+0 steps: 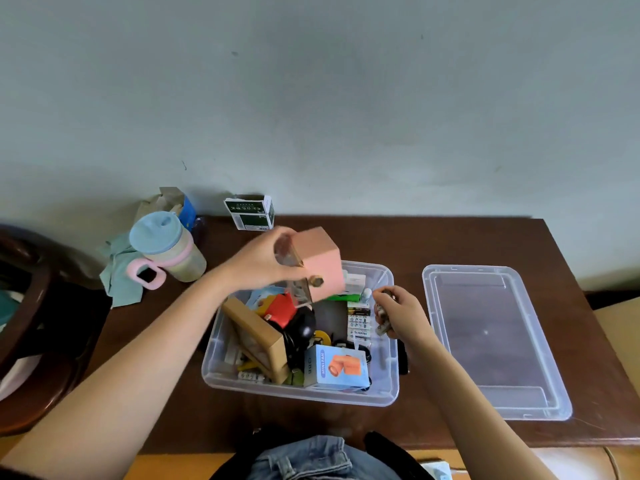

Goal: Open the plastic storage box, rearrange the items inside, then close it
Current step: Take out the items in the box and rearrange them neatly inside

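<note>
Rearranging is under way: left hand [266, 261] grips a pink rectangular box [320, 263] above the open clear plastic storage box [225, 344] at centre frame, right hand [398, 315] pinches a small tube [382, 318]; next, judged, find each a slot inside.

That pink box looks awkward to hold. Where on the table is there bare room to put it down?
Bare wood shows behind the storage box, right of the green carton, and behind the lid. The left, around the lidded cup and cloth, is crowded.
</note>
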